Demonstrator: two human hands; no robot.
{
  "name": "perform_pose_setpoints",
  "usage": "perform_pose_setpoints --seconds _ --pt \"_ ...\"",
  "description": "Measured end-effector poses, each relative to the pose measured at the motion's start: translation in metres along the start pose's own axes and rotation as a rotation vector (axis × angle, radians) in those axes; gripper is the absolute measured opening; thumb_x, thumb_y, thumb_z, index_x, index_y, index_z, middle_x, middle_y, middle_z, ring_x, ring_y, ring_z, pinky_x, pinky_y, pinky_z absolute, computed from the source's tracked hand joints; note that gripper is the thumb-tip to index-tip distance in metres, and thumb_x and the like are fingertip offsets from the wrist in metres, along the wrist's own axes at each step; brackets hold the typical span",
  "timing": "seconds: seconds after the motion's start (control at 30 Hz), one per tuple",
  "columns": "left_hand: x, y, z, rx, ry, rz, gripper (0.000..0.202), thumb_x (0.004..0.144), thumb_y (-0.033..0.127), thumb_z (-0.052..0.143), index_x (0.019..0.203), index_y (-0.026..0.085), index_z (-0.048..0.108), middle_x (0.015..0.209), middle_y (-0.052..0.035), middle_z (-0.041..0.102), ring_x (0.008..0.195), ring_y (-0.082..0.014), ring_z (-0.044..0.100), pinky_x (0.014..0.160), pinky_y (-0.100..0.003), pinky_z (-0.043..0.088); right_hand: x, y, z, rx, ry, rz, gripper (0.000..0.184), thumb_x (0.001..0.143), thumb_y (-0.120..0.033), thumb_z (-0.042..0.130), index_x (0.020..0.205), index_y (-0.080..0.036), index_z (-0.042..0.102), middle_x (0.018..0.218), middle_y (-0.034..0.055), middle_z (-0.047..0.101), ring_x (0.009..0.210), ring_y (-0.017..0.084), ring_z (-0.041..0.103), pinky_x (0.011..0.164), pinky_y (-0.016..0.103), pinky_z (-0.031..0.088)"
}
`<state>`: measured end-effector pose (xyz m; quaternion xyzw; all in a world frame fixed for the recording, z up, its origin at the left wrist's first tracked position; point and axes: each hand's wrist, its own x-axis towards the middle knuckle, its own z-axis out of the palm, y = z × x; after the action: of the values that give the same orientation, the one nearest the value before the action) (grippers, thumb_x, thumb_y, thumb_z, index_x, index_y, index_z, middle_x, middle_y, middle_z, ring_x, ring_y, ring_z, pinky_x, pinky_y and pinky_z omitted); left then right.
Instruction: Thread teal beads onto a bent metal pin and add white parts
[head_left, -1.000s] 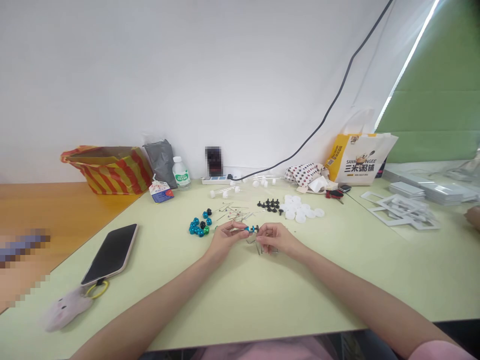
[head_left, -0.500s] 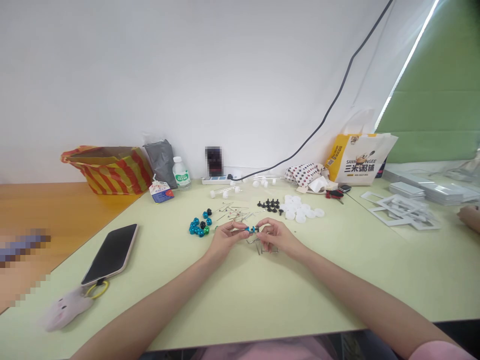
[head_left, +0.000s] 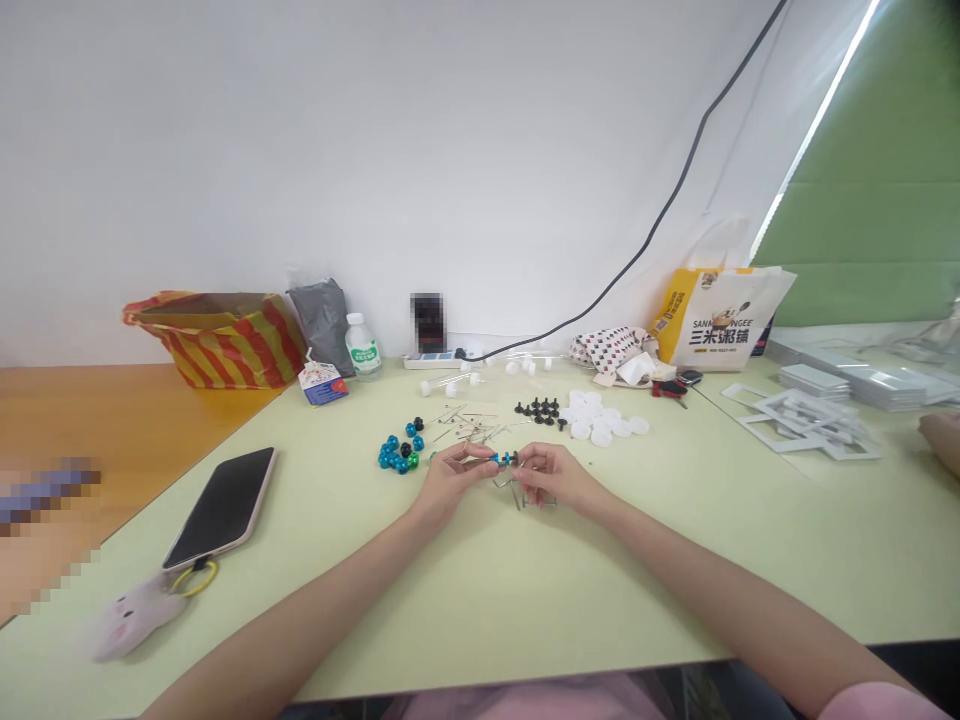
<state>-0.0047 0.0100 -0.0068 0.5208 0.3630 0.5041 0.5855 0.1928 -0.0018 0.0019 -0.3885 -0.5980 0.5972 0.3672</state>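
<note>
My left hand (head_left: 454, 474) pinches a small blue metallic piece (head_left: 496, 458) between thumb and fingertips. Opposite it, my right hand (head_left: 553, 472) is closed on the dark end of the same small assembly (head_left: 513, 459); its exact make is too small to tell. Bent metal hex keys (head_left: 517, 494) lie just below and partly under my right fingers. Left of my hands is a cluster of blue, black and green shiny round pieces (head_left: 395, 455). Beyond my hands are scattered thin pins (head_left: 469, 425), small black knobs with stems (head_left: 541, 409) and white round discs (head_left: 598, 417).
A phone (head_left: 223, 505) with a plush charm (head_left: 139, 615) lies at left. Behind stand a striped bag (head_left: 225, 345), a bottle (head_left: 364, 350) and clear tubes (head_left: 450, 384). White frames (head_left: 817, 425) lie at right, near another person's hand (head_left: 941, 435).
My right fingers have shifted slightly at the dark end of the small assembly, showing more of it. My left hand stays nearly still.
</note>
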Motion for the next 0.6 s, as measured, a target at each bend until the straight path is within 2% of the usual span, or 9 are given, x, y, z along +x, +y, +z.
perform_pose_setpoints --seconds 0.2,0.33,0.47,0.6 --pt "-0.0002 0.0018 0.0016 -0.011 0.016 -0.004 0.022 0.058 0.022 0.079 0.073 0.015 0.064 0.089 -0.0033 0.061 0.080 -0.0169 0.061 0.082 -0.036 0.050 -0.0014 -0.0005 -0.0001 -0.026 -0.031 -0.016 0.035 0.069 -0.047 0.066 0.078 -0.015 0.055 0.056 -0.0025 0.055 0.048 0.009 0.053 0.043 0.020 0.041" --pt "-0.0007 0.0021 0.0024 -0.011 0.021 -0.004 0.022 0.057 0.022 0.079 0.072 0.016 0.064 0.088 -0.0026 0.062 0.078 -0.0168 0.062 0.083 -0.037 0.050 0.0002 0.0021 -0.0009 -0.012 -0.026 -0.012 0.036 0.067 -0.046 0.068 0.077 -0.017 0.050 0.056 -0.0032 0.055 0.047 0.009 0.053 0.042 0.020 0.041" --pt "-0.0012 0.0034 0.0026 -0.009 0.009 -0.008 0.022 0.058 0.022 0.079 0.072 0.015 0.064 0.088 -0.0028 0.062 0.078 -0.0167 0.062 0.082 -0.036 0.050 0.0010 0.0018 -0.0013 0.034 0.003 -0.022 0.042 0.065 -0.045 0.070 0.089 -0.021 0.045 0.058 -0.0064 0.054 0.046 0.010 0.054 0.043 0.020 0.043" --pt "-0.0016 0.0045 0.0030 0.005 0.005 -0.003 0.022 0.059 0.022 0.078 0.073 0.015 0.063 0.088 -0.0027 0.061 0.079 -0.0164 0.062 0.082 -0.035 0.050 -0.0007 -0.0019 -0.0011 0.032 -0.016 -0.048 0.043 0.067 -0.043 0.069 0.099 -0.023 0.048 0.062 -0.0060 0.055 0.048 0.009 0.055 0.045 0.021 0.044"
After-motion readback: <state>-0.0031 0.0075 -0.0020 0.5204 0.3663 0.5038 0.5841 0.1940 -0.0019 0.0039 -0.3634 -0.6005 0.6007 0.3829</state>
